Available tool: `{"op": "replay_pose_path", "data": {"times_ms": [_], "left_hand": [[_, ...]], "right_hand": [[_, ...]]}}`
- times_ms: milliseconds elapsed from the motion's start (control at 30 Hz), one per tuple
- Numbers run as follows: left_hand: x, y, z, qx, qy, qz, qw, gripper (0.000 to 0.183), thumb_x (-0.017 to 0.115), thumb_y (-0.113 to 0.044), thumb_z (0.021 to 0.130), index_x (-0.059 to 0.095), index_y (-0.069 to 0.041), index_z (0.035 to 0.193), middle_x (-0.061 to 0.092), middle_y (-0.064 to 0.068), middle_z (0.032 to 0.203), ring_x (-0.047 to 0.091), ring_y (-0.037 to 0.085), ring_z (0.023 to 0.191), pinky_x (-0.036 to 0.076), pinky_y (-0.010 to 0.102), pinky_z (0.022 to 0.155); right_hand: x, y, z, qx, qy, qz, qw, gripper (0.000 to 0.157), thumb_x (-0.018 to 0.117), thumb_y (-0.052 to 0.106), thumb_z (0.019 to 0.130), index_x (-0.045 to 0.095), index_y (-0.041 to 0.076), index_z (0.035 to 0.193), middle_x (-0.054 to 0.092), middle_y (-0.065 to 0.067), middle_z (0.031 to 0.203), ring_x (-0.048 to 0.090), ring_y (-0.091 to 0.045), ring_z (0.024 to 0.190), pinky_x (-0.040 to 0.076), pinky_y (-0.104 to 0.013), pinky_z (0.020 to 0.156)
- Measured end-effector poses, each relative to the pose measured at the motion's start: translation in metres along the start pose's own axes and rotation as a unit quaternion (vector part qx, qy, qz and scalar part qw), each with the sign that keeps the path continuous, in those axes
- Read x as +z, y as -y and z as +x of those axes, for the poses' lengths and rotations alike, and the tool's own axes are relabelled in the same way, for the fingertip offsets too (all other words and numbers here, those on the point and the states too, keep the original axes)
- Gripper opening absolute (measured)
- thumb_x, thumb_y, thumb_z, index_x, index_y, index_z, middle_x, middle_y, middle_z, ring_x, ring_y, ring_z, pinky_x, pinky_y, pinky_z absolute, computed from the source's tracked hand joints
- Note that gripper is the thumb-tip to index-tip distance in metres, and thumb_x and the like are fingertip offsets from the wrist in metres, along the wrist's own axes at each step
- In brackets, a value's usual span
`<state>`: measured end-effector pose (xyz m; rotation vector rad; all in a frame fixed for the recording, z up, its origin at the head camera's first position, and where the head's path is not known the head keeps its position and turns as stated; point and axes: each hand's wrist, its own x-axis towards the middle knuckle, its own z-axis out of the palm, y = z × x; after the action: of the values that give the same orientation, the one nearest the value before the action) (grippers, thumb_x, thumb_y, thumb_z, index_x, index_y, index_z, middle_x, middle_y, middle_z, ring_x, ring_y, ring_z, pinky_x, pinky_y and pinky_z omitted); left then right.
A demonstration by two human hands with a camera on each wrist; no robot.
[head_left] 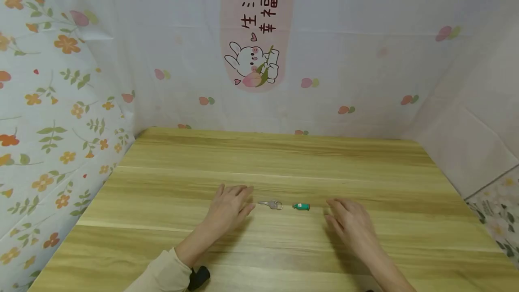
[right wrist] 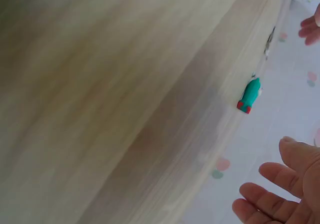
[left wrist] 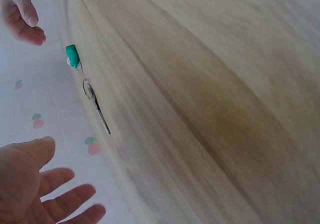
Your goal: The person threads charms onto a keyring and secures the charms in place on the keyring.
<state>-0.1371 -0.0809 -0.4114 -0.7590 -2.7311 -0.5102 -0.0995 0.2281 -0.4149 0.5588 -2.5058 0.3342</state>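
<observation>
A silver key (head_left: 269, 203) with a metal ring lies on the wooden table, its blade pointing left. Just right of the ring is a small green charm (head_left: 302, 206), apart from the key; its end shows red in the right wrist view. My left hand (head_left: 230, 205) hovers left of the key, fingers spread and holding nothing. To the right of the charm my right hand (head_left: 352, 222) is held with loosely bent fingers, also without anything in it. In the left wrist view, the key (left wrist: 100, 111) and charm (left wrist: 73, 56) lie between both hands.
The wood-grain table (head_left: 259, 161) meets a white printed cloth (head_left: 170, 48) at the back. A flowered cloth (head_left: 61, 102) hangs along the left side, and pale cloth (head_left: 474, 125) along the right. A black strap piece (head_left: 198, 278) sits at the left wrist.
</observation>
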Motion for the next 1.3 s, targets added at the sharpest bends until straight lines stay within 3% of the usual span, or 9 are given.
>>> {"op": "replay_pose_path", "data": {"times_ms": [167, 400, 733, 1067, 1300], "left_hand": [[0.007, -0.002, 0.006, 0.015, -0.001, -0.027, 0.9995, 0.024, 0.069, -0.021, 0.085, 0.069, -0.008, 0.105, 0.07, 0.008, 0.103, 0.065, 0.027, 0.097, 0.042, 0.058, 0.092], [0.015, -0.008, 0.016, 0.034, 0.0, -0.021, 0.9992, 0.015, 0.073, -0.018, 0.08, 0.073, -0.01, 0.093, 0.072, 0.002, 0.093, 0.067, 0.019, 0.088, 0.049, 0.042, 0.084], [0.022, -0.018, 0.034, 0.032, 0.022, -0.019, 0.9991, 0.015, 0.074, -0.019, 0.079, 0.074, -0.015, 0.094, 0.071, -0.002, 0.088, 0.066, 0.015, 0.082, 0.051, 0.035, 0.076], [0.037, -0.022, 0.053, 0.112, 0.033, -0.017, 0.993, 0.015, 0.073, -0.014, 0.081, 0.074, -0.016, 0.096, 0.071, -0.005, 0.09, 0.066, 0.011, 0.083, 0.051, 0.028, 0.077], [0.044, -0.025, 0.06, 0.131, 0.048, -0.009, 0.9902, 0.015, 0.074, -0.013, 0.079, 0.074, -0.018, 0.094, 0.07, -0.007, 0.09, 0.066, 0.009, 0.083, 0.051, 0.025, 0.076]], "right_hand": [[0.005, 0.008, 0.01, -0.01, -0.007, 0.02, 1.0, 0.035, 0.082, 0.006, 0.066, 0.068, 0.0, 0.097, 0.068, -0.015, 0.092, 0.064, -0.033, 0.085, 0.05, -0.047, 0.076], [0.012, 0.02, 0.022, 0.017, 0.036, 0.048, 0.998, 0.034, 0.082, 0.005, 0.067, 0.069, 0.002, 0.099, 0.067, -0.011, 0.093, 0.063, -0.03, 0.088, 0.05, -0.045, 0.079], [0.026, 0.03, 0.034, 0.042, 0.085, 0.067, 0.993, 0.026, 0.08, 0.001, 0.069, 0.07, 0.003, 0.093, 0.067, -0.011, 0.091, 0.062, -0.027, 0.085, 0.05, -0.04, 0.074], [0.041, 0.03, 0.039, 0.073, 0.139, 0.073, 0.985, 0.022, 0.081, 0.009, 0.07, 0.07, 0.006, 0.089, 0.065, -0.007, 0.089, 0.06, -0.023, 0.083, 0.05, -0.037, 0.07], [0.045, 0.031, 0.043, 0.082, 0.156, 0.079, 0.981, 0.019, 0.081, 0.009, 0.07, 0.069, 0.008, 0.086, 0.062, -0.003, 0.084, 0.057, -0.02, 0.079, 0.048, -0.034, 0.067]]}}
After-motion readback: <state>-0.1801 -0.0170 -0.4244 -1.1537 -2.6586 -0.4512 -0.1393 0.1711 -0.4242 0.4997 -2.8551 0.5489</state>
